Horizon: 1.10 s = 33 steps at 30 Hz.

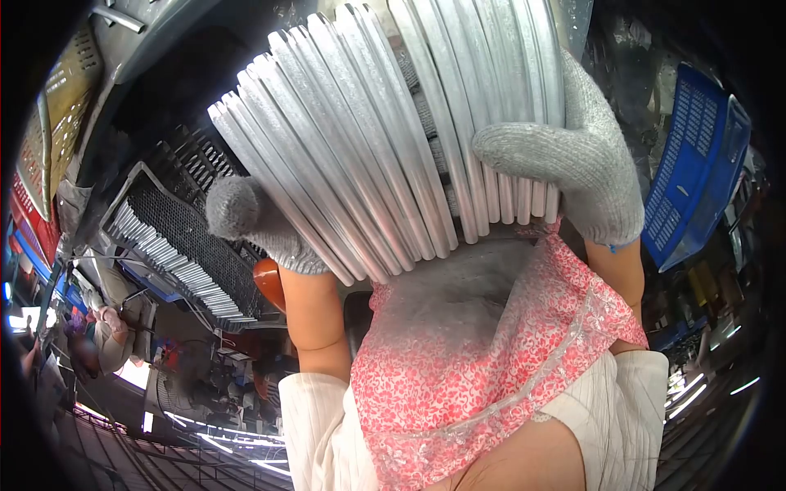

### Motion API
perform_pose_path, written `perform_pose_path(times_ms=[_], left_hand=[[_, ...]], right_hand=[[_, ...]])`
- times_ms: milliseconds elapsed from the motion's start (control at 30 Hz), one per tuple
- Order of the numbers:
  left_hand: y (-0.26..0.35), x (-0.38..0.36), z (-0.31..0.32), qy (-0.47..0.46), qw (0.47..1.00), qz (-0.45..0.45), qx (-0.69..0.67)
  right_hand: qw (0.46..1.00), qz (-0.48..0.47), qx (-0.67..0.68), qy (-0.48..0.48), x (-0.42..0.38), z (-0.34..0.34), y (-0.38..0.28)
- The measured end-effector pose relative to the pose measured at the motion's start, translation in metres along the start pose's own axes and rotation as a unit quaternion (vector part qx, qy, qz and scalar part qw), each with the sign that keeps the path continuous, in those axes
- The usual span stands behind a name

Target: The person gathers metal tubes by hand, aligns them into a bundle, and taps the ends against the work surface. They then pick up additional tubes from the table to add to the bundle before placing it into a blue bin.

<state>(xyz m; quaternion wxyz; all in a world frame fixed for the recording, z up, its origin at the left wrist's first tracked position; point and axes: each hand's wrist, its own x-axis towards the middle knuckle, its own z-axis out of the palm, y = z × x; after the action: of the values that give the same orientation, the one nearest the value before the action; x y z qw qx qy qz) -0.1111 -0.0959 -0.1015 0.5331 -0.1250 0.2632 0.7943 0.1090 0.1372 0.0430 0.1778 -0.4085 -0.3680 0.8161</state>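
A wide bundle of silvery metal tubes (352, 139) lies side by side across both my hands, slightly fanned, with a gap between two groups. My left hand (262, 221), in a grey knitted glove, grips the left group from its outer side, its thumb sticking up beside the tubes. Around the right group, my right hand (589, 155) is closed in the same kind of glove, its thumb lying across the tubes. Grey glove fingers show through the gap underneath. Below the tube ends hangs a pink floral apron (458, 385), darkly smudged at its top.
A black mesh rack (196, 229) on the left carries a row of short metal pieces (176, 262). A blue plastic crate (688, 164) stands at right, a yellow perforated crate (70, 90) at upper left. Another person (115, 327) is at far left.
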Motion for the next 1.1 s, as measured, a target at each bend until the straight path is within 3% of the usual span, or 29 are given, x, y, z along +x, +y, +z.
perform_pose_path(times_ms=[300,367,400,467,567,633,667,700,733,767,1100], left_hand=[[0.000,-0.008,-0.005,0.020,0.998,-0.012,0.063],[-0.001,-0.012,-0.006,0.049,0.995,-0.028,0.079],[-0.004,-0.010,-0.002,0.053,0.995,-0.031,0.077],[-0.009,-0.006,0.011,0.119,0.991,-0.050,0.043],[-0.013,0.006,0.043,0.350,0.930,-0.076,-0.080],[-0.015,0.012,0.046,0.449,0.882,-0.051,-0.133],[-0.015,0.010,0.036,0.449,0.882,-0.052,-0.133],[-0.015,0.004,0.016,0.288,0.952,-0.061,-0.078],[-0.015,0.001,0.008,0.119,0.990,-0.067,-0.020],[-0.013,0.000,0.003,0.032,0.998,-0.048,0.012],[-0.014,-0.004,0.017,0.099,0.994,-0.021,0.047]], right_hand=[[0.996,0.073,-0.040,0.034,-0.001,-0.013,0.017],[0.998,-0.051,-0.046,-0.001,-0.005,0.004,0.002],[0.998,-0.052,-0.047,0.000,-0.008,0.010,0.004],[0.922,-0.088,-0.362,0.107,-0.013,0.019,0.008],[0.921,-0.063,-0.382,0.055,-0.009,-0.001,0.009],[0.933,-0.047,-0.346,0.086,-0.005,0.020,-0.006],[0.942,-0.031,-0.311,0.119,-0.004,0.027,-0.012],[0.951,-0.034,-0.286,0.113,-0.005,0.028,-0.011],[0.958,-0.035,-0.267,0.098,-0.005,0.025,-0.011],[0.963,-0.035,-0.253,0.090,-0.005,0.024,-0.010],[0.974,-0.051,-0.208,0.073,-0.004,0.011,-0.005]])
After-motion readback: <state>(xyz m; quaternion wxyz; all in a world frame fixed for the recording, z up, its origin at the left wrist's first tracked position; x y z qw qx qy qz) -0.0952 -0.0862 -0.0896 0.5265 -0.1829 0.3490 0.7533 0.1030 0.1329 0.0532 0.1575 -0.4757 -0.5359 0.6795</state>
